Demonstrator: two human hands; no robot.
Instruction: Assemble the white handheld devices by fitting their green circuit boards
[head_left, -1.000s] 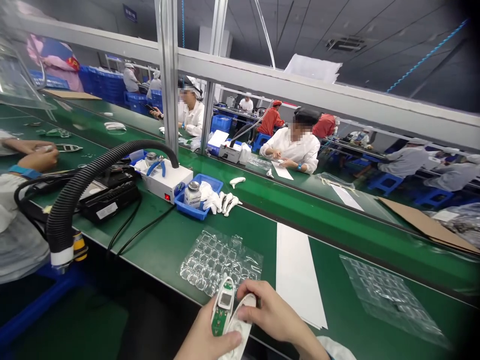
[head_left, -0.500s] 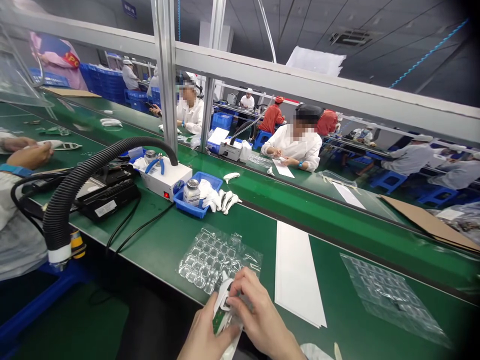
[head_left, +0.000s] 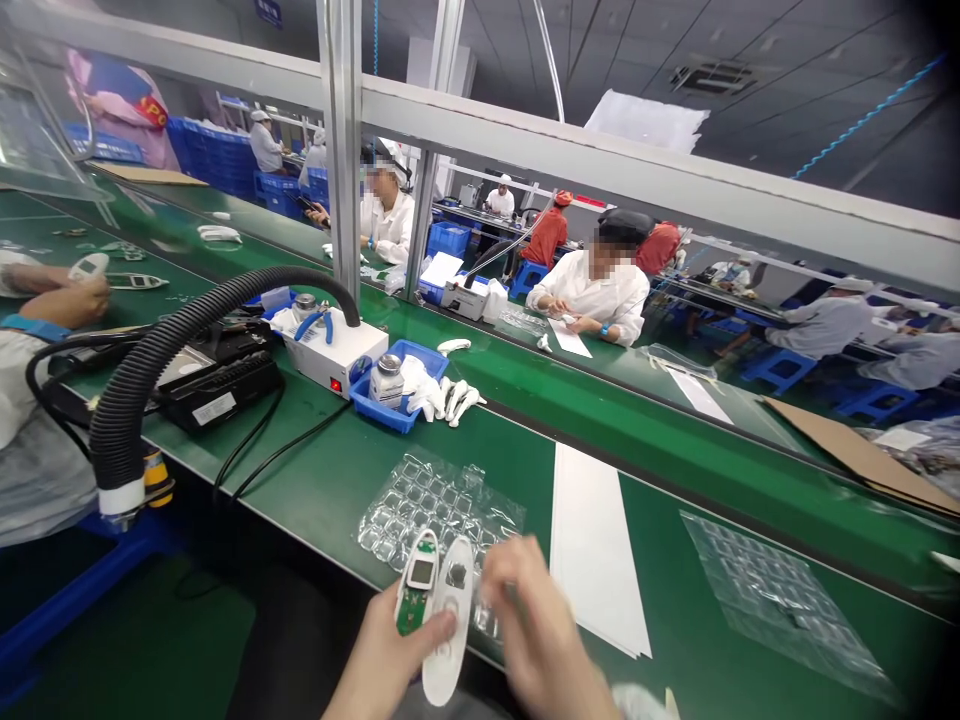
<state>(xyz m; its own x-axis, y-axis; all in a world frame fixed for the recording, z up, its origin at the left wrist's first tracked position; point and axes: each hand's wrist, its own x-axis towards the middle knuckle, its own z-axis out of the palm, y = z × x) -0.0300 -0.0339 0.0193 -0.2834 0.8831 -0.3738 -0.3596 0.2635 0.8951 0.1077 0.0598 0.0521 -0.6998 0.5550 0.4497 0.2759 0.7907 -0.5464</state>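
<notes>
The left hand (head_left: 382, 660) is closed around a slim white plastic device body (head_left: 418, 575), with a green circuit board (head_left: 410, 615) exposed in its lower half, and its fingers press a long, curved white plastic shell (head_left: 450, 670) against the body's side. Held this way, the two pieces seem placed for comparison, with their inner faces turned up toward the head camera. The right hand (head_left: 536, 640) is blurred by motion just beside the shell, and I cannot tell whether it holds anything. Both pieces are held over the near edge of the green tabletop (head_left: 322, 510), beside a clear plastic blister tray (head_left: 427, 510) with rows of small pockets, perhaps kept close for easy reach. Further right lie a stack of long white paper sheets (head_left: 592, 550) and a second clear blister tray (head_left: 780, 600). Farther along stand a white bench unit (head_left: 334, 365) with blue-handled pliers (head_left: 313, 325) on top and a blue plastic tray (head_left: 375, 410) holding a metal-capped bottle (head_left: 386, 382), with white gloves (head_left: 450, 400) just beside it. A black corrugated hose (head_left: 187, 340) arcs over the tabletop toward a co-worker's hands (head_left: 71, 300), which hold a white device. Beyond a grey metal frame (head_left: 525, 150), white-coated workers sit along parallel green lines, with blue crates (head_left: 210, 160) stacked in the distance.
</notes>
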